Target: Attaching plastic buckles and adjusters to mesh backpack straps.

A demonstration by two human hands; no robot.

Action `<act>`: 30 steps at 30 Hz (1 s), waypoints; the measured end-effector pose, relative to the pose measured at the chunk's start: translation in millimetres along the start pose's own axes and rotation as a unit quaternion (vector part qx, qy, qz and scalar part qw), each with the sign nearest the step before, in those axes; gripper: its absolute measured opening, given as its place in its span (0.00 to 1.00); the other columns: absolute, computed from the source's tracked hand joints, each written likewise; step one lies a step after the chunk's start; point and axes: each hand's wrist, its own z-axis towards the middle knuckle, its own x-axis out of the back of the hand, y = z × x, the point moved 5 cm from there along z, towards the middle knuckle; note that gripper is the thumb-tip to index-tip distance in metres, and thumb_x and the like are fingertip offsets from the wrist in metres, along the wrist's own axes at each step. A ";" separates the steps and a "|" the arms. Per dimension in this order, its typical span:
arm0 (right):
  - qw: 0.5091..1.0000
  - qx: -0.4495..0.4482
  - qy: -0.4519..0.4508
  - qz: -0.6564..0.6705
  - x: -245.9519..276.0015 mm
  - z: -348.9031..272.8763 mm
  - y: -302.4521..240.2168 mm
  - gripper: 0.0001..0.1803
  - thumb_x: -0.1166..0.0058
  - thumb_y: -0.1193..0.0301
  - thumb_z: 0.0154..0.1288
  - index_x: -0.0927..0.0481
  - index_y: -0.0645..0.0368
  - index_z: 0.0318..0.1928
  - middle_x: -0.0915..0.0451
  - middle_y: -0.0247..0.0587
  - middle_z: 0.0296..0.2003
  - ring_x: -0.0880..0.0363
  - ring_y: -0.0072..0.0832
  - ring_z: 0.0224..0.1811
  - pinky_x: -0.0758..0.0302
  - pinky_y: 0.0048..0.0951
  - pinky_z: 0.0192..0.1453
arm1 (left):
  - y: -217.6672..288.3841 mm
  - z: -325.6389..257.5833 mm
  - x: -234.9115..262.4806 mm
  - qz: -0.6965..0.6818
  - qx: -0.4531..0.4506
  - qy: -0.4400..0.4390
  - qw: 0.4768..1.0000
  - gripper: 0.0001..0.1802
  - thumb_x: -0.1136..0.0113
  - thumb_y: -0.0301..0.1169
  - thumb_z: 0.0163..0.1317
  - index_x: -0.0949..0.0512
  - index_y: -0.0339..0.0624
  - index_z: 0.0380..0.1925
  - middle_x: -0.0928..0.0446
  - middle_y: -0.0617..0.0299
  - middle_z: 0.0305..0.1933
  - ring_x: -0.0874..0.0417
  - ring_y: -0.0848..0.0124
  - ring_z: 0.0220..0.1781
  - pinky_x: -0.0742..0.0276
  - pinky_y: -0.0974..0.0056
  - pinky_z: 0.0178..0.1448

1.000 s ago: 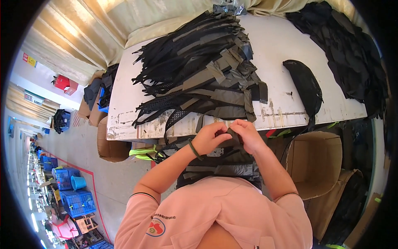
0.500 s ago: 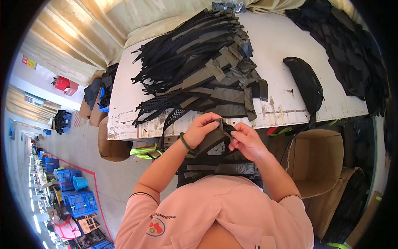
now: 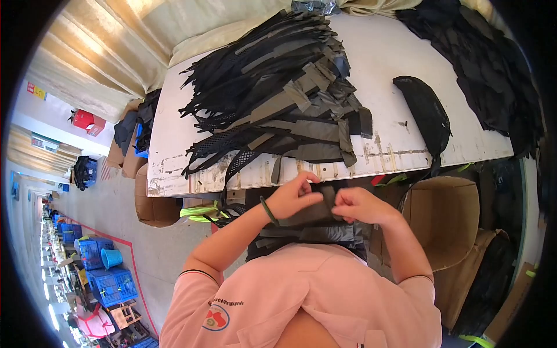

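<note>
White table (image 3: pixel 400 52), hands (image 3: pixel 325 203) gripping dark fabric piece (image 3: pixel 310 213), shape unclear

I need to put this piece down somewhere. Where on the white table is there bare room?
Free: the white table between the strap pile and the black pouch, and its left front corner. Crowded: the middle under that pile, and the right end under black fabric. Both hands hold a dark piece.

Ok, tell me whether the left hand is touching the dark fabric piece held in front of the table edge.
Touching. The head view shows the left hand closed over the dark fabric piece, fingers pressed on it, with the right hand gripping its other end.
</note>
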 end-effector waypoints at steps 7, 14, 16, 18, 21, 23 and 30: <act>0.943 -0.123 0.065 -0.304 54.6 -11.4 12.0 0.17 0.42 0.57 0.57 0.19 0.60 0.29 0.20 0.41 0.21 0.20 0.30 0.23 0.25 0.35 0.32 | -93.9 -49.8 -54.0 0.386 -0.073 -0.076 0.916 0.47 0.35 0.48 0.54 0.46 0.47 0.69 0.38 0.40 0.65 0.32 0.43 0.62 0.38 0.44 0.65; 0.841 -0.067 0.429 -0.322 130.1 80.3 -3.1 0.21 0.41 0.51 0.58 0.21 0.58 0.33 0.19 0.46 0.29 0.20 0.44 0.35 0.25 0.38 0.40 | -86.6 -46.0 -50.7 0.412 -0.079 -0.028 0.907 0.48 0.36 0.53 0.53 0.46 0.48 0.69 0.38 0.41 0.65 0.35 0.45 0.66 0.41 0.44 0.68; 0.862 -0.001 0.419 -0.286 125.4 89.6 -5.0 0.19 0.40 0.54 0.58 0.22 0.58 0.33 0.19 0.47 0.30 0.19 0.44 0.38 0.25 0.38 0.41 | -77.9 -50.1 -48.1 0.403 -0.089 -0.004 0.911 0.45 0.35 0.51 0.54 0.43 0.46 0.68 0.37 0.42 0.65 0.36 0.47 0.67 0.42 0.46 0.69; 0.863 0.023 0.426 -0.271 119.7 85.2 -11.2 0.15 0.40 0.60 0.60 0.24 0.59 0.34 0.21 0.48 0.30 0.21 0.44 0.36 0.26 0.38 0.39 | -65.7 -49.7 -36.7 0.318 -0.140 0.029 0.937 0.42 0.34 0.48 0.54 0.39 0.45 0.66 0.36 0.42 0.64 0.36 0.47 0.67 0.41 0.48 0.69; 0.867 0.209 0.405 -0.204 83.7 49.4 -44.9 0.10 0.42 0.71 0.61 0.29 0.63 0.33 0.28 0.48 0.27 0.28 0.43 0.28 0.31 0.37 0.33 | -7.1 -41.9 -7.5 0.244 -0.234 0.131 0.932 0.32 0.33 0.35 0.55 0.31 0.41 0.60 0.34 0.43 0.62 0.36 0.48 0.67 0.41 0.52 0.70; 0.888 0.245 0.333 -0.201 50.7 30.5 -61.8 0.11 0.41 0.72 0.60 0.30 0.63 0.32 0.28 0.47 0.26 0.29 0.41 0.28 0.31 0.35 0.33 | 39.7 -34.0 11.0 0.300 -0.299 0.213 0.880 0.30 0.36 0.30 0.54 0.31 0.41 0.59 0.33 0.44 0.62 0.36 0.49 0.68 0.43 0.48 0.71; 0.904 0.227 0.293 -0.213 18.5 1.3 -54.2 0.13 0.37 0.75 0.57 0.27 0.62 0.39 0.25 0.43 0.31 0.26 0.30 0.32 0.27 0.30 0.39 | 84.8 30.0 28.8 0.349 -0.295 0.135 0.879 0.10 0.39 0.31 0.51 0.26 0.37 0.31 0.22 0.51 0.32 0.22 0.51 0.38 0.27 0.52 0.44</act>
